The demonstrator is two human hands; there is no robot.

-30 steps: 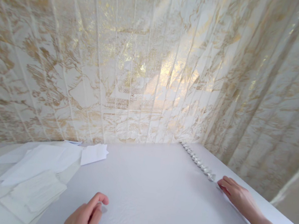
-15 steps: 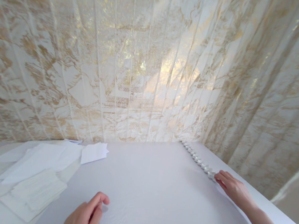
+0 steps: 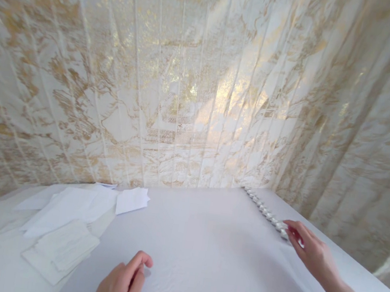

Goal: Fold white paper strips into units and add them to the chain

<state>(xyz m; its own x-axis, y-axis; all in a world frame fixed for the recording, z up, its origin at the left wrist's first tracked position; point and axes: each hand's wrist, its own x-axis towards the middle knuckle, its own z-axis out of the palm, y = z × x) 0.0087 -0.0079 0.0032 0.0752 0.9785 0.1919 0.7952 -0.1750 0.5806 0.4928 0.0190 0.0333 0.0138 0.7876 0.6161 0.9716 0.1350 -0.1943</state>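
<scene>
A row of small, shiny silvery-white pieces (image 3: 268, 214) runs diagonally along the right side of a pale cloth-like surface (image 3: 196, 242). They look crumpled or folded; their exact kind is too small to tell. My right hand (image 3: 310, 250) is at the near end of this row, thumb and index finger closed around the nearest silvery piece (image 3: 283, 232). Part of that piece is hidden behind the fingers. My left hand (image 3: 123, 278) rests on the surface at the bottom centre, fingers loosely curled, with nothing visible in them.
Loose white paper sheets (image 3: 60, 209) lie at the left, with a stack of off-white papers (image 3: 68, 246) nearer me. A small white paper pad (image 3: 132, 201) sits at the back. A gold-patterned curtain (image 3: 187, 92) hangs behind the surface and along its right side.
My right hand has moved slightly forward and left onto the near end of the silvery row. My left hand keeps its pose; the whole view has shifted a little.
</scene>
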